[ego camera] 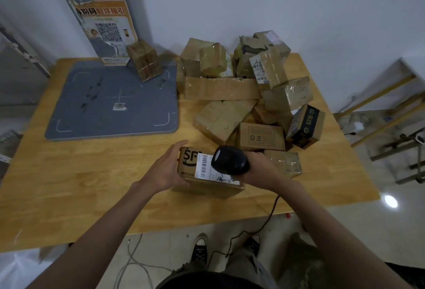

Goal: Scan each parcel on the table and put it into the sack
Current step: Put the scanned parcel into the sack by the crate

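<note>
A brown cardboard parcel with a black logo and a white barcode label rests on the wooden table near its front edge. My left hand grips the parcel's left end. My right hand holds a black corded barcode scanner just above the label, its head over the parcel's right half. A pile of several taped cardboard parcels covers the table's back right. A white sack shows at the bottom left, below the table edge.
A grey weighing pad lies on the table's left half, with one taped parcel on its far corner. A post with a QR poster stands behind. The scanner cable hangs down to the floor. A metal rack stands at right.
</note>
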